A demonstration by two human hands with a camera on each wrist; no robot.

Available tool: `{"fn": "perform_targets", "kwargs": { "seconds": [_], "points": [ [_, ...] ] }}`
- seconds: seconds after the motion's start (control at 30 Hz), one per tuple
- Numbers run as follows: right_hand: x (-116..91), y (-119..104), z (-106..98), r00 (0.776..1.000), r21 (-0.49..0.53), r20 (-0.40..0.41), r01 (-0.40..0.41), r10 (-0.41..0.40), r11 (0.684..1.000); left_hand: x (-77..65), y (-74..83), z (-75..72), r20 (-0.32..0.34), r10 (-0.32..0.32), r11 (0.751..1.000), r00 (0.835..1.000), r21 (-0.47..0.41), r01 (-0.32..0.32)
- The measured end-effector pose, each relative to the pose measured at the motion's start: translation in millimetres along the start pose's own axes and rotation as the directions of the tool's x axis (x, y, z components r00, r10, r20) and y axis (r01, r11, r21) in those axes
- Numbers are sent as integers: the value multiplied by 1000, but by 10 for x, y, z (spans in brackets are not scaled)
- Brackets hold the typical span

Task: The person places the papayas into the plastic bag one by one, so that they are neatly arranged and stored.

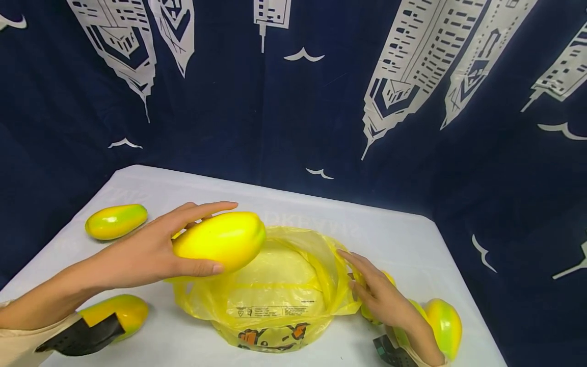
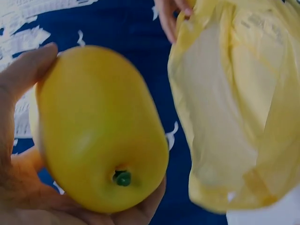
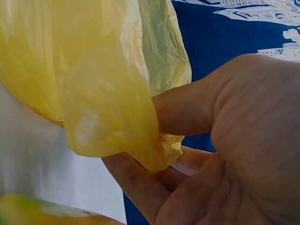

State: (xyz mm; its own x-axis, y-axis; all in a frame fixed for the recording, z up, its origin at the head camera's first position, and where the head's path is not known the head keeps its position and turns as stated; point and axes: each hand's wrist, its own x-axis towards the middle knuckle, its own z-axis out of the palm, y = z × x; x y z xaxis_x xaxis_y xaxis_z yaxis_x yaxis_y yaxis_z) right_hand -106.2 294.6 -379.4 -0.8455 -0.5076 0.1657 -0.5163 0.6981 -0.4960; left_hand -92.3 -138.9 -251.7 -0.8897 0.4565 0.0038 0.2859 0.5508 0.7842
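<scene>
My left hand (image 1: pixel 156 244) grips a smooth yellow papaya (image 1: pixel 224 242), fingers over the top and thumb along the near side. In the left wrist view a small green stem nub shows at the end of the papaya (image 2: pixel 101 131). This fruit is held up at the left rim of a yellow plastic bag (image 1: pixel 275 295), whose mouth gapes upward. On the bag's right side my right hand (image 1: pixel 380 293) pinches the rim between thumb and fingers. The right wrist view shows the thin plastic bag (image 3: pixel 108 93) folded between the thumb and fingers of the right hand (image 3: pixel 243 140).
A yellow-green papaya (image 1: pixel 116 221) lies at the back left of the white table (image 1: pixel 220 191), another papaya (image 1: pixel 130 316) beneath the left forearm. Several yellow-green fruits (image 1: pixel 444 326) lie at the right, partly behind the right arm. A dark blue printed curtain (image 1: pixel 257 112) hangs behind.
</scene>
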Motion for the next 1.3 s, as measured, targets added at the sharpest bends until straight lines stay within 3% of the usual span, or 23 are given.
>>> {"fn": "perform_targets", "kwargs": {
  "seconds": [0.17, 0.4, 0.6, 0.73, 0.93, 1.1, 1.3],
  "points": [
    [8, -6, -7, 1000, -2, 2, 6, -6, 1000, 126, 91, 134, 21, -73, 996, 997, -49, 74],
    [23, -23, -16, 1000, 4, 5, -3, 3, 1000, 274, 96, 342, 9, -141, 982, 990, -124, 141],
    [30, -27, -6, 999, 57, 36, -27, 25, 998, 352, 109, 579, 51, -258, 928, 965, -263, 263],
    [9, -21, -1, 999, 37, 34, -35, 34, 999, 414, 103, 786, 89, -303, 885, 949, -342, 315],
    [-10, -26, -2, 999, 45, 34, -31, 29, 999, 470, 59, 1062, 117, -385, 837, 915, -373, 400],
    [-6, -38, -9, 998, 46, 41, -38, 36, 998, 521, 39, 1176, 142, -404, 812, 904, -400, 425],
    [-12, -39, -16, 998, 40, 39, -53, 52, 998, 605, 127, 1273, 164, -410, 779, 897, -448, 438]
  ]
}}
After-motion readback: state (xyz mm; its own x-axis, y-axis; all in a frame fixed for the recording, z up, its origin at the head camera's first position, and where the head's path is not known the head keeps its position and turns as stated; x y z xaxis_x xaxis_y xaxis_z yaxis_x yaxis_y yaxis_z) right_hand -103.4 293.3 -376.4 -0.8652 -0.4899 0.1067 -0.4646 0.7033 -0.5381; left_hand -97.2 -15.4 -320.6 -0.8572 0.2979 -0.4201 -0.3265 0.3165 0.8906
